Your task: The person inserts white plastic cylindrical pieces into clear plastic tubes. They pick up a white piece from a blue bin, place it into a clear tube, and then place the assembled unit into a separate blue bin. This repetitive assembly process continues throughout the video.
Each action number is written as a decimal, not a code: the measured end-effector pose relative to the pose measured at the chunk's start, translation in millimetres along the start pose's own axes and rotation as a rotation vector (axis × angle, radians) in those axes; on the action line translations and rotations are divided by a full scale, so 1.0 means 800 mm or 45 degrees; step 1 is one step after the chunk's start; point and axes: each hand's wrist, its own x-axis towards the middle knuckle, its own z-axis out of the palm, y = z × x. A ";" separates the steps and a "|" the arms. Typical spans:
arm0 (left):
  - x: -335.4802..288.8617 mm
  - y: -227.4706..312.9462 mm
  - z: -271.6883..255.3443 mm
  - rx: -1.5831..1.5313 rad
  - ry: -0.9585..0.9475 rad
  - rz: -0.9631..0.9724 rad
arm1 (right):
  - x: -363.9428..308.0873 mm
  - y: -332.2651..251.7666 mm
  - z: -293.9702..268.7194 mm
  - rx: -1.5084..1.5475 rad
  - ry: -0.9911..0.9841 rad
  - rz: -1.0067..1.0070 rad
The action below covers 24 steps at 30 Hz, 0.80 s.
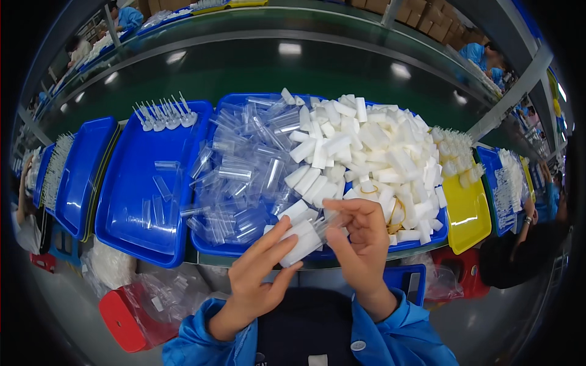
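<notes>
My left hand (pixel 262 277) is closed round a few white rectangular blocks (pixel 300 245), held side by side in front of me. Close on its right, my right hand (pixel 361 238) pinches a clear plastic sleeve (pixel 328 224) against the ends of those blocks. How far the sleeve reaches over a block I cannot tell. Just beyond my hands, a wide blue tray (pixel 210 245) carries a heap of clear plastic sleeves (pixel 244 168) on its left. On its right rises a pile of white blocks (pixel 372 143), with several yellowish rubber bands among them.
Left of the heap, another blue tray (pixel 143 222) contains several white stemmed pieces (pixel 163 116) and loose sleeves. On the right, a yellow tray (pixel 467 213) bears bundled pieces. A green conveyor belt (pixel 342 67) runs beyond. Red stools (pixel 125 320) stand below; other people work nearby.
</notes>
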 end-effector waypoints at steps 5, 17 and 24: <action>-0.003 0.002 0.013 0.212 0.120 0.111 | -0.002 -0.013 0.026 -0.765 0.045 -0.319; -0.007 -0.001 -0.005 0.306 0.158 0.162 | -0.010 -0.013 0.042 -1.078 0.056 -0.389; -0.012 -0.008 -0.003 0.272 0.153 0.155 | -0.008 -0.002 0.044 -1.019 0.094 -0.526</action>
